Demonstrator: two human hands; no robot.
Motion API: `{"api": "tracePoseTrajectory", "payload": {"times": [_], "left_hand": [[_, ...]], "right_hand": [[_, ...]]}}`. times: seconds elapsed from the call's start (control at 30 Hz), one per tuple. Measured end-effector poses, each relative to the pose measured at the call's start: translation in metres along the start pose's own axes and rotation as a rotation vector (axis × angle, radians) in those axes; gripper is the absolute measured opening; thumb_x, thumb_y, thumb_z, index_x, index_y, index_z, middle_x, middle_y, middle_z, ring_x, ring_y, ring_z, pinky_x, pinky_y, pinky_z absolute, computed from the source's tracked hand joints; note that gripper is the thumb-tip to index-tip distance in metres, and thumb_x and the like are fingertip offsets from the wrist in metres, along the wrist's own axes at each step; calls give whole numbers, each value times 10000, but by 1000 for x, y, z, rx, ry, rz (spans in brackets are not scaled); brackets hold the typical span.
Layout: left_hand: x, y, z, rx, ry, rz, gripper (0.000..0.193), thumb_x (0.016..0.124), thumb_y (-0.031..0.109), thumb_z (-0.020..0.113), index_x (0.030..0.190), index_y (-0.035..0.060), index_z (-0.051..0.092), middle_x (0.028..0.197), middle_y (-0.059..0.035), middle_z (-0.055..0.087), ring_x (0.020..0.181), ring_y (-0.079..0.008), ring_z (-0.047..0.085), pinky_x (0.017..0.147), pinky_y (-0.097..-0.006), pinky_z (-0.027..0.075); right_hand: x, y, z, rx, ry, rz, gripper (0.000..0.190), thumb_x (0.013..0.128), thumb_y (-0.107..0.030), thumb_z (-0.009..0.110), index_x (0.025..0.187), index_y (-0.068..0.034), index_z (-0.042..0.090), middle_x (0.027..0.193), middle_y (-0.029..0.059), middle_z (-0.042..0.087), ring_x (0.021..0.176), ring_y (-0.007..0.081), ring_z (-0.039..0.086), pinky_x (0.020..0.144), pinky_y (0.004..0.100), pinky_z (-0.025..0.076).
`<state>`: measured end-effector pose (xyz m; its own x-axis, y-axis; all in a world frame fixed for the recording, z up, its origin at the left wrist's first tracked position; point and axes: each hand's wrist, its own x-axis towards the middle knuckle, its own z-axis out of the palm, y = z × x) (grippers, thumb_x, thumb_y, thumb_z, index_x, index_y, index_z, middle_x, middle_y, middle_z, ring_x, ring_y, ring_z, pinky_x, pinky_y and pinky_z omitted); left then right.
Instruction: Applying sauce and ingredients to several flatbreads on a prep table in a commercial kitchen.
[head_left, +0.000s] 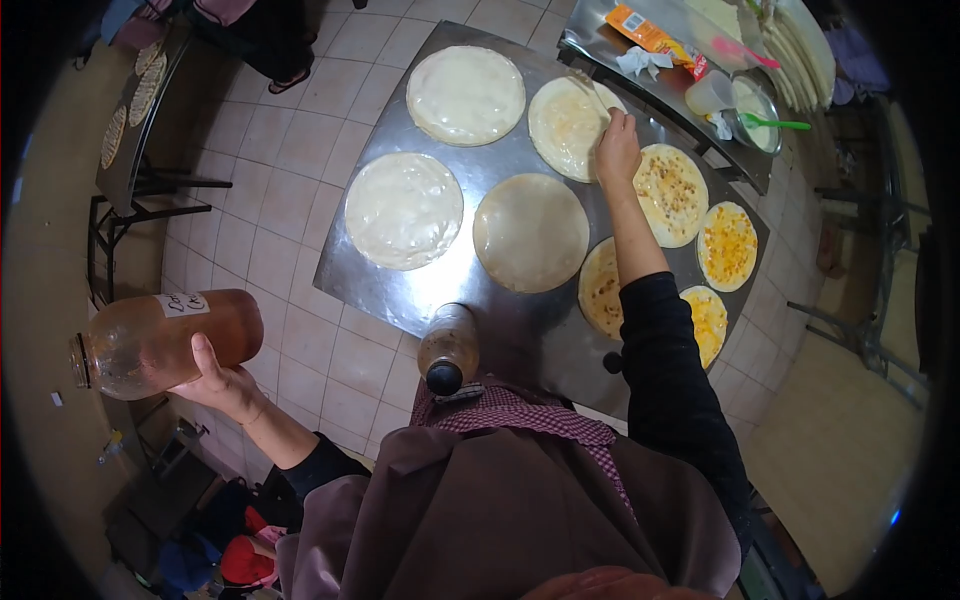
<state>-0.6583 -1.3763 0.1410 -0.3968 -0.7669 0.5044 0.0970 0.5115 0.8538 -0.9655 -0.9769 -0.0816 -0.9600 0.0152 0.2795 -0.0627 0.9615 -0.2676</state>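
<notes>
My left hand (221, 382) grips a large clear bottle (150, 345) of amber liquid, tipped on its side with its uncapped neck to the left; its label bears handwriting. My right hand (621, 146) holds a flat spatula or scraper (596, 94), its blade against a pale round flatbread (562, 124) at the back of the metal griddle (465, 315). Glossy white dough rounds (465, 94) lie at the far left, with a plainer tan round (531, 232) in the middle. To the right are several rounds with yellow-brown topping (671, 195). My right forearm partly hides one speckled round (600, 289).
A second bottle with a black cap (448, 349) stands at the griddle's near edge. The steel side table (592, 45) carries an orange packet (649, 34), a plastic cup (710, 94) and a bowl with a green spoon (772, 124). Another person's sandalled foot (289, 79) is at upper left.
</notes>
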Motion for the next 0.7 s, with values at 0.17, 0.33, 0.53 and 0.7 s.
{"api": "tracePoseTrajectory", "payload": {"times": [0.17, 0.33, 0.53, 0.7], "left_hand": [[0, -2, 1, 42, 16, -5, 772, 700, 187, 734, 1334, 57, 311, 1273, -108, 419, 1152, -263, 447, 1008, -430, 386], [1, -7, 1, 20, -2, 13, 690, 731, 157, 724, 1302, 44, 353, 1265, -115, 421, 1159, -259, 433, 995, -404, 391], [1, -9, 0, 13, -2, 16, 695, 725, 168, 730, 1298, 43, 358, 1259, -112, 427, 1150, -261, 439, 988, -403, 392], [1, -11, -3, 11, -8, 19, 698, 720, 167, 733, 1297, 44, 361, 1257, -113, 429, 1145, -259, 440, 989, -406, 392]], "right_hand": [[-3, 7, 7, 8, -15, 4, 271, 849, -76, 461, 1117, -107, 493, 1024, 121, 514, 962, 314, 566, 750, 435, 490], [-3, 12, 12, 12, -7, 7, 271, 848, -70, 463, 1115, -111, 492, 1029, 125, 513, 963, 318, 564, 750, 433, 490], [-2, 13, 9, -11, -36, 41, 280, 847, -64, 460, 1121, -111, 494, 1037, 128, 512, 960, 323, 565, 745, 437, 492], [-5, 20, 7, 21, 27, 106, 289, 845, -56, 450, 1125, -108, 498, 1050, 133, 517, 940, 345, 569, 743, 450, 486]]}}
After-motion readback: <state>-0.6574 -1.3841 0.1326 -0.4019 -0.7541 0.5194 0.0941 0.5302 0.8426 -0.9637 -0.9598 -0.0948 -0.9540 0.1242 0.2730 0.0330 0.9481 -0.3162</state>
